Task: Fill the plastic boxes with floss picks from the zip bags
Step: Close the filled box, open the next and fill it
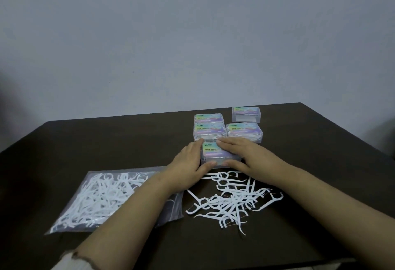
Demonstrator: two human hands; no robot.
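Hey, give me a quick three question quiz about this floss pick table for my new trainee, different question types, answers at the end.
1. True or false: both hands are on the nearest plastic box.
2. Multiple choice: where do the loose floss picks lie? A) inside the zip bag B) on the table just in front of the nearest box C) on top of the far boxes
3. How many plastic boxes in all are on the table?

Key
1. True: the left hand and right hand hold its sides and lid.
2. B; the zip bag lies to their left with more picks.
3. Five.
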